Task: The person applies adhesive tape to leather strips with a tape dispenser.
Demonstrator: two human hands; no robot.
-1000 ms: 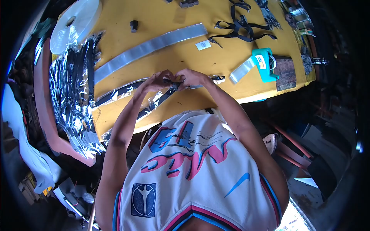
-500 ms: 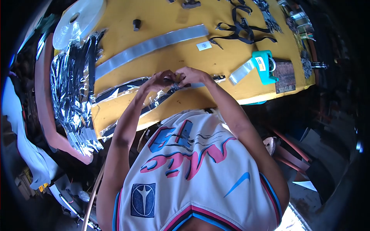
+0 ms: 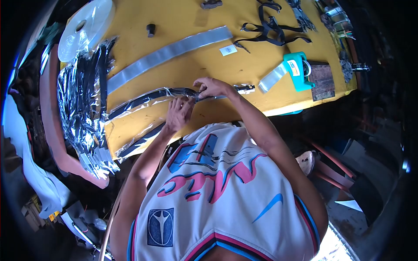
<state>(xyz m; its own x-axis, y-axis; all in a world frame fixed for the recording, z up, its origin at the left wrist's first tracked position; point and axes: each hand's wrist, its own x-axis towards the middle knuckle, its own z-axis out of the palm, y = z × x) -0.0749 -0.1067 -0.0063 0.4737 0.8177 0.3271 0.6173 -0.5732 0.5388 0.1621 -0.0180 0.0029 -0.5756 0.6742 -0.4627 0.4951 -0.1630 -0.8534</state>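
Observation:
On the yellow table, a black strap in clear plastic [image 3: 146, 99] runs from the left toward my hands. My left hand [image 3: 180, 113] lies over the strap near its right part, fingers bent and close together; what they grip is too small to make out. Just right of it, my right hand [image 3: 212, 88] has its thumb and fingers curved apart at the strap's dark end. A second wrapped black strap [image 3: 141, 141] slants along the table's front edge below my left hand. Right of my right hand lies a small metal and black fitting [image 3: 244, 88].
A pile of wrapped straps [image 3: 85, 95] and a clear roll [image 3: 85, 30] lie left. Behind my hands are a long clear sleeve [image 3: 170, 51], a white label [image 3: 228, 50] and a black harness [image 3: 272, 30]. A teal tape dispenser [image 3: 297, 71] stands right, beside a dark block [image 3: 322, 80].
My hands were together at the strap. My left hand has moved down and turned back-up, and my right hand's fingers have spread. The strap between them lies flatter.

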